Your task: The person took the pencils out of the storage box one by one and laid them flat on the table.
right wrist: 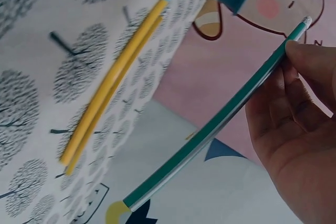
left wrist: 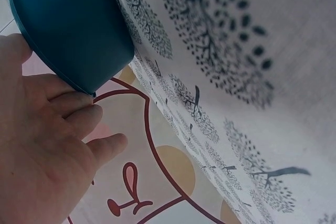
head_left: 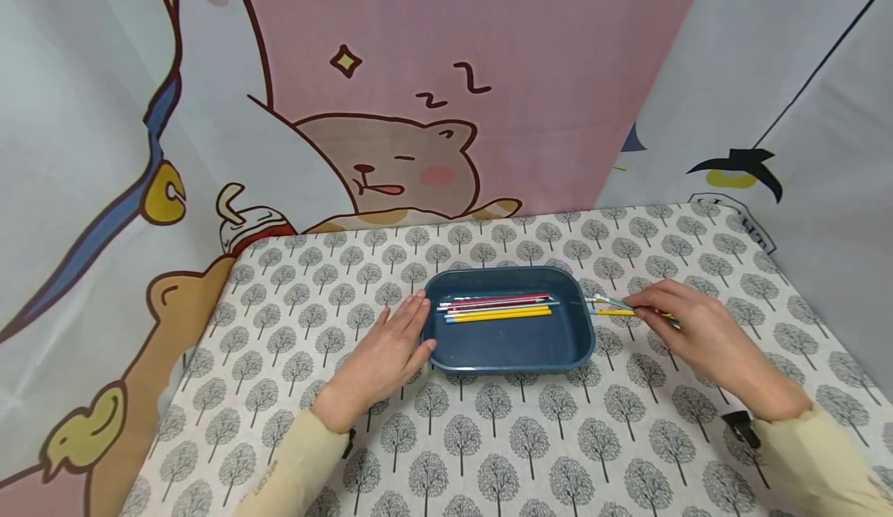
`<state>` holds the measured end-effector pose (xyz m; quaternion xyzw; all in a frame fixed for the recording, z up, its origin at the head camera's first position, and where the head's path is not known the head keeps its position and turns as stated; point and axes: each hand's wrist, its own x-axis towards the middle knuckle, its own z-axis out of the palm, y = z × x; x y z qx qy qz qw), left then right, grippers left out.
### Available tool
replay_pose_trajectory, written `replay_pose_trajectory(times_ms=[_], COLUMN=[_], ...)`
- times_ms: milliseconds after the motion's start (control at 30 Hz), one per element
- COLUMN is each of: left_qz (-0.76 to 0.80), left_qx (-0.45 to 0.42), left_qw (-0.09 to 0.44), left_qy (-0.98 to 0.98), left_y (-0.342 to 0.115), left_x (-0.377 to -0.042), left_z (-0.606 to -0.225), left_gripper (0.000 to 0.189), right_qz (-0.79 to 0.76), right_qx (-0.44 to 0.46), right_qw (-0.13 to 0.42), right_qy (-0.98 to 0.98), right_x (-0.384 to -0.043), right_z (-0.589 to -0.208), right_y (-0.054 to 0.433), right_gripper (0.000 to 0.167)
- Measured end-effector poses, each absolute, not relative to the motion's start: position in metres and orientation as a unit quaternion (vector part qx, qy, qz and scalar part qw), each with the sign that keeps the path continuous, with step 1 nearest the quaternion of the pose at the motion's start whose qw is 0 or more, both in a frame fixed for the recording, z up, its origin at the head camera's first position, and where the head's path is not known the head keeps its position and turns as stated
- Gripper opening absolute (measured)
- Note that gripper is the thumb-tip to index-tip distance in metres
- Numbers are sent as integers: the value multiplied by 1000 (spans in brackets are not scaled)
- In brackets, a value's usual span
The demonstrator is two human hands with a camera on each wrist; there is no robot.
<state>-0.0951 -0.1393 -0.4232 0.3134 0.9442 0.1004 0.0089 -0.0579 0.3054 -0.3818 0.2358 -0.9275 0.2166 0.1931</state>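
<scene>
A dark blue plastic bin (head_left: 509,346) sits on the table. My left hand (head_left: 384,350) rests against its left end with fingers extended; the left wrist view shows fingers touching the rim (left wrist: 50,66). Inside the bin lie several pencils, yellow ones (head_left: 502,315) in front and red ones (head_left: 498,300) behind. Right of the bin, my right hand (head_left: 705,335) pinches a green pencil (right wrist: 210,124) with a pale strip along it between thumb and fingers, near its eraser end. Below that hand, two yellow pencils (right wrist: 115,77) lie side by side on the cloth.
A white tablecloth (head_left: 495,439) printed with grey trees covers the table. Behind it hangs a pink and white curtain (head_left: 558,75) with cartoon animals. The bin's right end stands close to the yellow pencils' eraser ends.
</scene>
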Motion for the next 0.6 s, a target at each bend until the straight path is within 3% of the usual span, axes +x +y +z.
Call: replay_pose_trajectory(times_ms=[600], left_qz=[110], left_qx=[312], left_qw=[1], left_qy=[944], left_y=[-138], left_x=[-94], left_z=[-423], left_gripper=[65], right_qz=[172], right_qx=[254], right_qw=[175], right_qy=[-936], right_x=[-70], right_z=[-412], right_y=[322], right_gripper=[37])
